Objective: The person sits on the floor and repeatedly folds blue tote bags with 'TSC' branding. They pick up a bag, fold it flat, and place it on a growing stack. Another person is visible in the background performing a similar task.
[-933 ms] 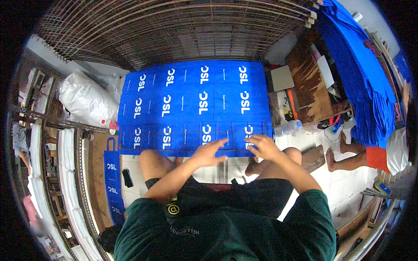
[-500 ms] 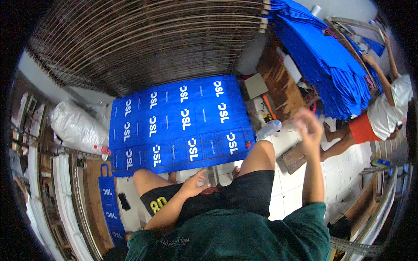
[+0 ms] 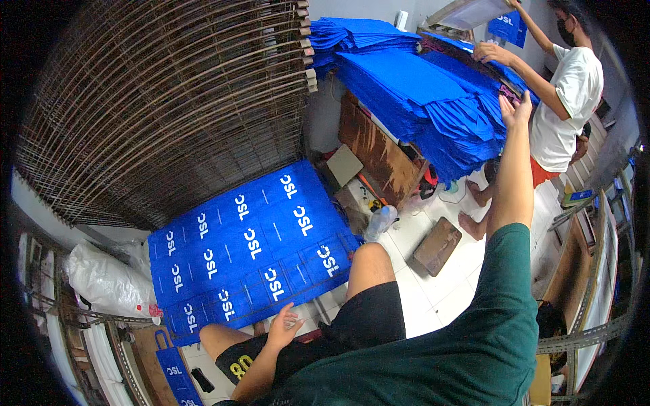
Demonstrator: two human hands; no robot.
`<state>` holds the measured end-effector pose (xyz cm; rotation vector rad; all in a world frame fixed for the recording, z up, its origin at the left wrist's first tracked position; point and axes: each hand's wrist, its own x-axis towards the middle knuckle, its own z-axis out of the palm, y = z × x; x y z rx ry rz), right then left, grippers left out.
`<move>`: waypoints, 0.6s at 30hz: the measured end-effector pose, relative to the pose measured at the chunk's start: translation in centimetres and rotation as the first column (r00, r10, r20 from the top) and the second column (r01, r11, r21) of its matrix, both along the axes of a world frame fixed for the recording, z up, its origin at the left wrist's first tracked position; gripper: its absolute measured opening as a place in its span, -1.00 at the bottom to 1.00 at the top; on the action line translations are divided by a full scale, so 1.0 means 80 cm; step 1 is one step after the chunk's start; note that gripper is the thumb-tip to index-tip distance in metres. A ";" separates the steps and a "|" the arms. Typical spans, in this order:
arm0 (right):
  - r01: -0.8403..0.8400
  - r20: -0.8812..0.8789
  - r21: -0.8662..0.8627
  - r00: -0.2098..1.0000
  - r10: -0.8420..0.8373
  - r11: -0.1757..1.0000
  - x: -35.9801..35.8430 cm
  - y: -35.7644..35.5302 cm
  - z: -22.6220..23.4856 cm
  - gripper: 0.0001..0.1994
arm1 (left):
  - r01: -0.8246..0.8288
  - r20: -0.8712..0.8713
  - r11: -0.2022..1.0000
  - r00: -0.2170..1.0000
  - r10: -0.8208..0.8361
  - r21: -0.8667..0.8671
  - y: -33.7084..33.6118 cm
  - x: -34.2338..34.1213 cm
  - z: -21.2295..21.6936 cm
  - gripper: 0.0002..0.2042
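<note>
My right arm stretches far out to the right, and my right hand (image 3: 516, 110) is raised with its fingers apart. It holds nothing that I can see. In the picture it overlaps the edge of a tall pile of blue fabric sheets (image 3: 433, 101); whether it touches them I cannot tell. My left hand (image 3: 284, 327) hovers over my lap, fingers spread, with nothing in it. Just beyond it lies a row of blue printed bags (image 3: 237, 247) with white lettering, spread flat on a low surface before my knees.
Beyond the pile, a person (image 3: 569, 95) in a white shirt holds up a frame (image 3: 464, 13). A wire drying rack (image 3: 169, 108) fills the upper left. A wooden block (image 3: 437, 247), a plastic bottle (image 3: 381, 223) and a phone (image 3: 202, 379) lie around me. A plastic-wrapped bundle (image 3: 108, 281) sits left.
My right hand has reached up and farther out toward the blue pile. My view has turned right. My left hand stays over my lap. The person has lifted a frame.
</note>
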<state>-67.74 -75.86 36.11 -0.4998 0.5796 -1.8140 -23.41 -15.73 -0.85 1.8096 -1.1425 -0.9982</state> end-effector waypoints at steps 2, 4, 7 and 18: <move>0.003 0.015 -0.010 1.000 -0.003 1.000 0.001 -0.009 -0.015 -0.07 | -0.033 -0.006 0.999 0.999 0.033 0.001 0.003 0.002 -0.002 -0.44; -0.032 0.144 0.085 0.989 0.020 0.996 0.016 -0.016 -0.024 -0.13 | -0.056 0.005 0.998 0.998 0.056 0.002 0.008 0.006 -0.009 -0.45; -0.100 -0.249 0.202 0.957 0.150 0.974 -0.004 -0.066 -0.048 -0.22 | -0.048 0.002 0.999 0.999 0.048 0.024 0.003 0.003 -0.007 -0.46; 0.378 -0.895 0.036 0.424 -0.138 0.925 0.012 -0.127 -0.061 -0.58 | -0.080 -0.048 0.992 0.995 0.085 0.094 -0.002 0.001 -0.018 -0.52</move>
